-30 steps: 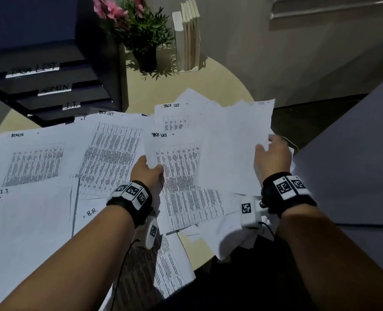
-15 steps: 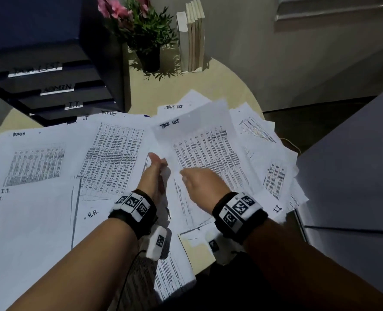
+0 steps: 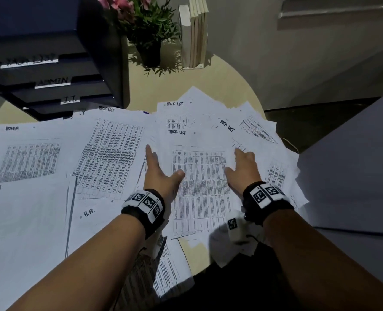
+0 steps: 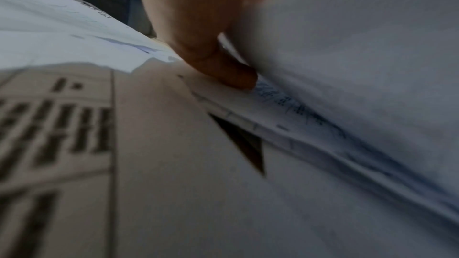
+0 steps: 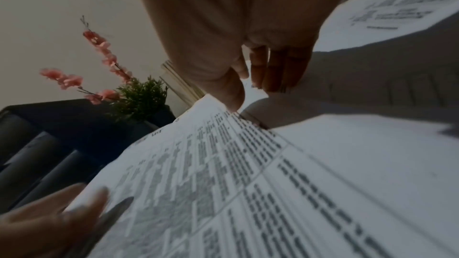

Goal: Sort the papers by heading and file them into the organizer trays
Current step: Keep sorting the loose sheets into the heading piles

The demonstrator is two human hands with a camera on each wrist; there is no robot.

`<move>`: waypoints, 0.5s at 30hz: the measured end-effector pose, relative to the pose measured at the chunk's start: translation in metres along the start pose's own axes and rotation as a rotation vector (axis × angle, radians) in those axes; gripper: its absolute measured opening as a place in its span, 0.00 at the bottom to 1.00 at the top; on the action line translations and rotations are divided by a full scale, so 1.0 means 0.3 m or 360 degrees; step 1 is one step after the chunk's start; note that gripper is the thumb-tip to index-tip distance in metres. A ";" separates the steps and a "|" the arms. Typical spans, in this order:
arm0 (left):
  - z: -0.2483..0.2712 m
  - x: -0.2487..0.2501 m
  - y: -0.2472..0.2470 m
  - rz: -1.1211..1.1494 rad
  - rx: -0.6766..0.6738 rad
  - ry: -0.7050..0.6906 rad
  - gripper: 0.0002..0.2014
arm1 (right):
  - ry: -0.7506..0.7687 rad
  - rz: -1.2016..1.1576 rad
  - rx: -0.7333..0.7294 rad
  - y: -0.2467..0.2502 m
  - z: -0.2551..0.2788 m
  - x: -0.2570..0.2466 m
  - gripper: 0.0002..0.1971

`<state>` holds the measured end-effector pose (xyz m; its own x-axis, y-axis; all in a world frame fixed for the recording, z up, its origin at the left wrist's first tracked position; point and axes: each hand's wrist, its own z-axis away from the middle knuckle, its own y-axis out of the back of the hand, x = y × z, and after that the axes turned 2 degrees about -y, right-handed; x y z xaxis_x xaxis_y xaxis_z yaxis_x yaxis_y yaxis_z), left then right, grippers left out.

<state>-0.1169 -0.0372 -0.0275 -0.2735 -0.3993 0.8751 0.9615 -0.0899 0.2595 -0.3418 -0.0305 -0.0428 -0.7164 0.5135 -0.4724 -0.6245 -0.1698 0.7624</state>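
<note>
Head view: the top "TACK LIST" sheet (image 3: 199, 176) lies flat on the heap of papers (image 3: 51, 164) covering the round counter (image 3: 219, 86), and serves as the landmark here. The left hand (image 3: 161, 173) rests on its left edge, fingers straight and pointing away from the person, thumb spread onto the printed table; nothing is pinched. The right hand (image 3: 242, 167) rests on its right edge in the same way, fingers extended and thumb spread inward. Behind the sheet two more pages with the same heading fan out. To its left lie a dense table page (image 3: 112, 153) and, farther left, an "ADMIN" page (image 3: 29, 158); pages marked "I.T." and "H.R." lie nearer the person on that side. The black organizer trays (image 3: 51, 75), labelled TASK LIST, ADMIN and I.T., stand behind and left of the sheet. A potted plant with pink flowers (image 3: 145, 30) and upright books (image 3: 195, 34) stand behind it at the counter's far edge.

Left wrist view: blurred; the left hand (image 4: 198, 26) has a finger (image 4: 231, 76) tucked at a sheet's edge, with that sheet rising on the right. Whether it grips the paper cannot be told.

Right wrist view: the right hand (image 5: 236, 36) holds its fingers (image 5: 280, 70) straight down against the papers, thumb touching the top sheet (image 5: 223, 174). The left hand (image 5: 62, 219) lies flat at that sheet's far side, with the organizer trays (image 5: 49, 144) and plant (image 5: 139, 95) beyond.
</note>
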 end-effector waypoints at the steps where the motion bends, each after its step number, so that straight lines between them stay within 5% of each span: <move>1: 0.002 0.006 0.001 -0.0114 -0.0005 -0.0031 0.50 | 0.0063 -0.0063 -0.0004 -0.020 0.000 0.002 0.33; 5: -0.013 0.019 0.025 -0.0071 -0.0126 -0.0028 0.26 | 0.0070 -0.0337 0.0143 -0.019 0.003 0.018 0.37; 10: -0.012 0.082 0.014 0.0250 -0.0396 0.0138 0.34 | 0.0048 -0.1408 -0.0252 0.053 0.008 0.081 0.25; 12: -0.064 0.067 0.010 -0.0018 -0.0288 0.0051 0.36 | 0.0056 -0.1489 -0.0304 0.093 0.028 0.108 0.21; 15: -0.156 0.063 0.003 -0.0865 -0.0177 -0.0301 0.19 | -0.0011 -0.1129 -0.0168 0.120 0.036 0.165 0.14</move>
<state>-0.1200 -0.0874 -0.0298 -0.7181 -0.1002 0.6887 0.6760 -0.3355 0.6560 -0.3964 -0.0021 -0.0342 -0.1251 0.5355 -0.8352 -0.9660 0.1263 0.2257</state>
